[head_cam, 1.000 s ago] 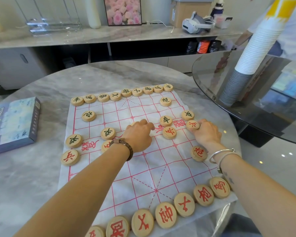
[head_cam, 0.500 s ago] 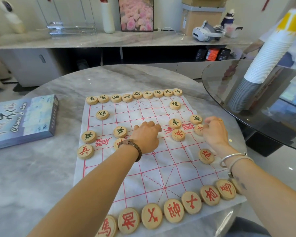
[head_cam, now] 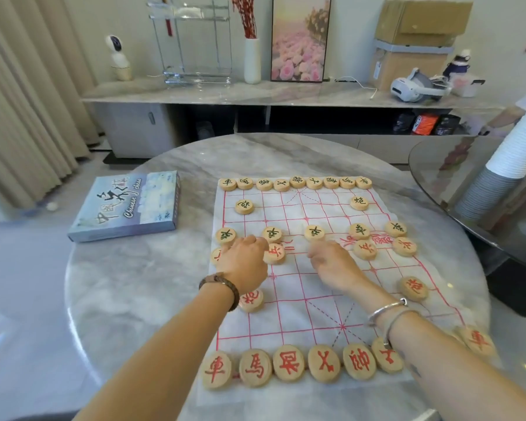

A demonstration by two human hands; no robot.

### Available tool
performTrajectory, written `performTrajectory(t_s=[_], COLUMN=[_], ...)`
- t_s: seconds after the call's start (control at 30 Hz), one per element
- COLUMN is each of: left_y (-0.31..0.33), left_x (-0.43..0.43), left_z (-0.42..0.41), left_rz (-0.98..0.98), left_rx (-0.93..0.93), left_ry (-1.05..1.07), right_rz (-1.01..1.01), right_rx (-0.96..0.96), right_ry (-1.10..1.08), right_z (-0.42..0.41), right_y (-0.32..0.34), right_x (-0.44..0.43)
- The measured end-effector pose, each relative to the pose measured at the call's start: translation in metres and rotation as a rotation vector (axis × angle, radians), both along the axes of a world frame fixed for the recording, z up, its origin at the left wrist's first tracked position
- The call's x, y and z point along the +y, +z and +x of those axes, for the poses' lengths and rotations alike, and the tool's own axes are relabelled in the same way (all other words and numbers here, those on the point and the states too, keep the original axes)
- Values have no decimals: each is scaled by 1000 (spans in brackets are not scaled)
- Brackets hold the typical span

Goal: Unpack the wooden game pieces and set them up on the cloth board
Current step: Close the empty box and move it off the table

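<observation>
A white cloth board with a red grid lies on the round marble table. Black-lettered wooden discs line its far edge, and red-lettered discs line its near edge. Black soldiers and red soldiers stand in two rows across the middle. My left hand rests on the board's left part with fingers curled, between a half-hidden red disc and another red soldier. My right hand is at the centre, fingers curled down onto the cloth. What lies under them is hidden.
The blue game box lies closed on the table, left of the board. A glass table with a tall stack of paper cups stands at the right. A sideboard runs along the back wall.
My right hand left the red soldier at the right edge and moved left to the board's centre. My left hand shifted from the centre towards the left column. The view tilted up.
</observation>
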State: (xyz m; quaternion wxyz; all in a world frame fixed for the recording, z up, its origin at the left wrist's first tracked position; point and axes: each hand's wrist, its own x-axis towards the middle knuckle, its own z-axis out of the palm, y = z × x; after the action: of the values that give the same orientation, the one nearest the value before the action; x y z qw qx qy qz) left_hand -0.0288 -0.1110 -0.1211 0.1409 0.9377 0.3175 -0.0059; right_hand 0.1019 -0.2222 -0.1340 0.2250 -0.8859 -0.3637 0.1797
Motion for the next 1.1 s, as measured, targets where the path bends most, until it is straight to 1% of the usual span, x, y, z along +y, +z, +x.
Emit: performTrajectory(t_s=[0.1, 0.23, 0.33, 0.43, 0.57, 0.67, 0.8, 0.83, 0.9, 0.93, 1.0, 1.03, 1.1], left_y=[6, 10, 9, 7, -3, -13, -32, -37, -44, -47, -49, -49, -47], left_x=[23, 58, 86, 114, 165, 209, 247, 257, 271, 277, 284, 286, 288], left_z=[-23, -49, -62, -72, -91, -110, -129, -134, -136, -139, -142, -144, -151], left_rz=[3, -8, -14, 3, 17, 10, -54, -95, -237, -313, -394, -410, -439], left_rx=[-7, -17, -50, -67, -118, -176, -220, -244, -325, -374, -441, -455, -443], left_ry=[131, 256, 306, 361, 479, 621, 829, 887, 972, 999, 1025, 1030, 1035], right_rz=[-25, 31, 55, 105, 110, 100, 144, 171, 197, 203, 242, 265, 250], right_rx=[2, 66, 106, 193, 291, 374, 450, 471, 533, 568, 663, 720, 854], right_ry=[41, 66, 140, 162, 196, 134, -67, -91, -155, -190, -237, -251, -246], right_z=[-18, -40, -60, -81, -103, -113, -115, -115, -112, -114, -114, -113, -114], right_y=[5, 13, 18, 18, 8, -6, -27, -34, -40, -41, -41, -41, -34], right_x=[11, 42, 85, 132, 199, 243, 280, 290, 303, 308, 314, 314, 309])
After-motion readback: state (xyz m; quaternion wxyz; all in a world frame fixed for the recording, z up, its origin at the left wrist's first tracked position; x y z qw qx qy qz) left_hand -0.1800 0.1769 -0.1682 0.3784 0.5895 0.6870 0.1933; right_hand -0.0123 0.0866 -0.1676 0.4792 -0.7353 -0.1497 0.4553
